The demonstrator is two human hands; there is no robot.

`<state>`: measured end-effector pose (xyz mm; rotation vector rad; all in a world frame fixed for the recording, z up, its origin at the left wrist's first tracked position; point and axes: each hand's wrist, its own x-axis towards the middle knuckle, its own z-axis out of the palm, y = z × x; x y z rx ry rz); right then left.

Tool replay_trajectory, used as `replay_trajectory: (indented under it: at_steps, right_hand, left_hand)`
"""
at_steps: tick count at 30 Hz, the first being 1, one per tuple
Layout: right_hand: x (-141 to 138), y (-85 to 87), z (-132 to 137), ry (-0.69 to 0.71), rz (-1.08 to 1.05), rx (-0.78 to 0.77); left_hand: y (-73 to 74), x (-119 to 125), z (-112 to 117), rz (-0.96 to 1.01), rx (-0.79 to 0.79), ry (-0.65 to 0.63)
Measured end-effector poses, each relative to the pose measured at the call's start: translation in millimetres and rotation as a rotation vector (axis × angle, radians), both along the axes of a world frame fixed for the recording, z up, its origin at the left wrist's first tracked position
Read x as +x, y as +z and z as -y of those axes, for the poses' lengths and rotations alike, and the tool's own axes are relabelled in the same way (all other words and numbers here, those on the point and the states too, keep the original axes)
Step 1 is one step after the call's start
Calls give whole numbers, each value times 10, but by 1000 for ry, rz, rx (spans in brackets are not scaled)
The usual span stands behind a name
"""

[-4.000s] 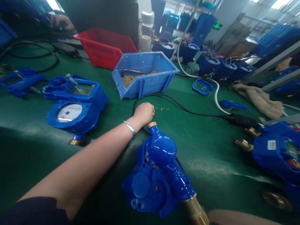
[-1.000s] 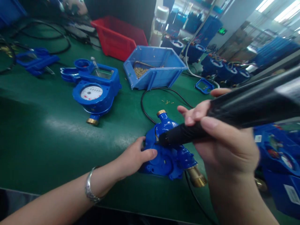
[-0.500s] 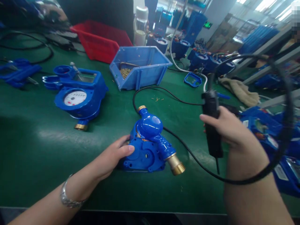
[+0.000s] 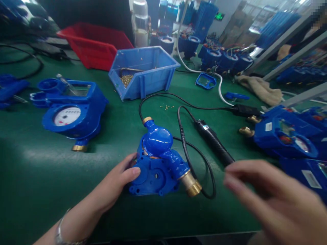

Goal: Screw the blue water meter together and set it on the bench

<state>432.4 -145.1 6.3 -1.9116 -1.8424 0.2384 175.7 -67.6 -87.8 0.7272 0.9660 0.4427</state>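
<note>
My left hand (image 4: 122, 180) grips the left side of a blue water meter (image 4: 158, 141), thumb on top of its flat blue housing. The meter lies with its underside up, a brass threaded end pointing to the lower right. A black electric screwdriver (image 4: 213, 141) rests on the bench to the right, its corded end pointing away. My right hand (image 4: 276, 200), blurred, is at the near end of the screwdriver, fingers loosely curved and apart with nothing in them. It hides the screwdriver's tip.
A blue bin (image 4: 155, 78) holds small brass screws; a red bin (image 4: 94, 51) stands behind it. Several loose screws (image 4: 166, 107) lie on the green bench. Another water meter (image 4: 74, 112) is at left, more meters (image 4: 283, 132) at right. A black cord (image 4: 209, 170) loops beside the held meter.
The electric screwdriver has gone from my right hand down onto the bench. That hand has let go and moved lower, towards me. My left hand stays on the meter; the view has shifted slightly.
</note>
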Motion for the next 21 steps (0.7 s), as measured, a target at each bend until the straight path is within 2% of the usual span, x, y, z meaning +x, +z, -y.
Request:
replay_trajectory:
  at_steps: [2, 4, 7, 9, 14, 17, 21]
  right_hand:
    - [-236, -72, 145, 224, 36, -89]
    - [-383, -212, 197, 252, 108, -148]
    - [-486, -377, 178, 232, 113, -148]
    - [-567, -417, 142, 250, 75, -56]
    - [-952, -449, 8, 187, 88, 332]
    - [-1143, -521, -54, 173, 75, 518]
    - [-1280, -638, -56, 130, -47, 551]
  left_hand:
    - [-28, -12, 2, -18, -7, 18]
    - [-54, -22, 5, -17, -10, 36]
    - [-64, -25, 18, 14, -11, 36]
    - [-50, -18, 35, 23, -11, 46]
    - [-5, -3, 70, -56, -5, 103]
    - [-12, -41, 70, -18, -53, 97]
    - [-45, -146, 63, -12, -91, 85]
